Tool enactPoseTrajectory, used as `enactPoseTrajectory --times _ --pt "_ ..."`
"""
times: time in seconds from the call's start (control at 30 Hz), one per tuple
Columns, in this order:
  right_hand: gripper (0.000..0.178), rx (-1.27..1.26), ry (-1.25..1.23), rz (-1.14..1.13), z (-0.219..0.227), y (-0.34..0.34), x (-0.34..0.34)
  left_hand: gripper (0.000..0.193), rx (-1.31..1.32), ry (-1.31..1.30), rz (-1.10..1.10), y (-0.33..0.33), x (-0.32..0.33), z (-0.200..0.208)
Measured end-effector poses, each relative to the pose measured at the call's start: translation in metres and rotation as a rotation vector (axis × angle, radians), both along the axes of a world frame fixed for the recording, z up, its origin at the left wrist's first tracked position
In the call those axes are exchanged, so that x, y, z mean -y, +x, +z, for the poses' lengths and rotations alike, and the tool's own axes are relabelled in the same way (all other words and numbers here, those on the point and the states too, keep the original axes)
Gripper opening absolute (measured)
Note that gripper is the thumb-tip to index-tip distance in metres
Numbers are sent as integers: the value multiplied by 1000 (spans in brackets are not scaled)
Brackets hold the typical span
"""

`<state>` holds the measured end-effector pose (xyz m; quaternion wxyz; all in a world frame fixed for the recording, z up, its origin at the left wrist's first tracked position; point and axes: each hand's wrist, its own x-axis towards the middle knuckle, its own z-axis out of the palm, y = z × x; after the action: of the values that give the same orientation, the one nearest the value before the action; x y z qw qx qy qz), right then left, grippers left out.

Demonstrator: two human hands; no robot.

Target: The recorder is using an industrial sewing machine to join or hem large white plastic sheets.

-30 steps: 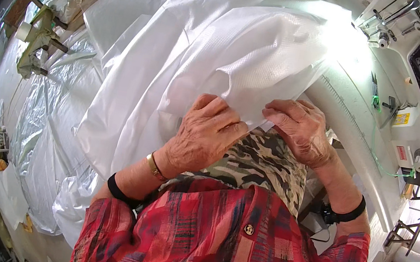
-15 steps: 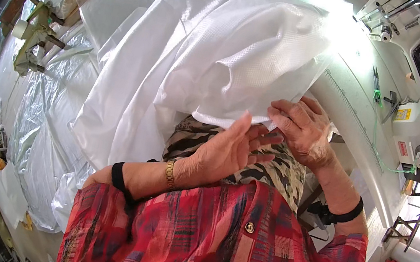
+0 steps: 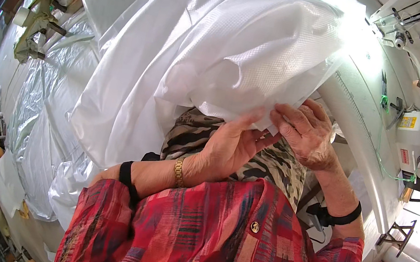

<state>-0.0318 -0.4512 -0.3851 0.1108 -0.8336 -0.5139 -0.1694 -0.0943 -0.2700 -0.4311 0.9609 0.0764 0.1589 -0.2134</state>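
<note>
A large sheet of thin white woven plastic fabric (image 3: 259, 44) spreads in loose folds across the table and over my lap. Its near edge meets both hands. My left hand (image 3: 231, 145) is closed on that edge, thumb above and fingers curled below. Just to its right, my right hand (image 3: 306, 135) pinches the corner of the same edge, with its fingers bent over it. Both hands are close together above my camouflage trousers (image 3: 189, 136). Part of each hand's fingertips is hidden by the fabric or by the other fingers.
To the right stands a white sewing machine (image 3: 410, 124) with a lit blue display. A ruler scale (image 3: 351, 102) runs along its table edge. Snips (image 3: 385, 89) and green thread lie by the machine. Shiny plastic sheeting (image 3: 35, 117) covers the left side, near a wooden rack (image 3: 35, 24).
My left hand has gone from open, fingers spread below the edge, to closed on the fabric. My right hand keeps its pinch at the corner. The view has shifted slightly.
</note>
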Motion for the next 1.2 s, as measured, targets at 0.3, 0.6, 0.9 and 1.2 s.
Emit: enactPoseTrajectory --times 0.3,0.6,0.9,1.2 --pt "26 -14 81 83 2 5 1 28 27 374 -50 13 -4 3" --pt "26 21 56 134 1 6 2 32 76 389 49 12 -3 -4" --pt "26 40 55 149 4 6 -2 24 112 517 -58 13 -6 4" --pt "36 -21 199 75 -4 8 7 21 45 421 -247 22 -21 14"
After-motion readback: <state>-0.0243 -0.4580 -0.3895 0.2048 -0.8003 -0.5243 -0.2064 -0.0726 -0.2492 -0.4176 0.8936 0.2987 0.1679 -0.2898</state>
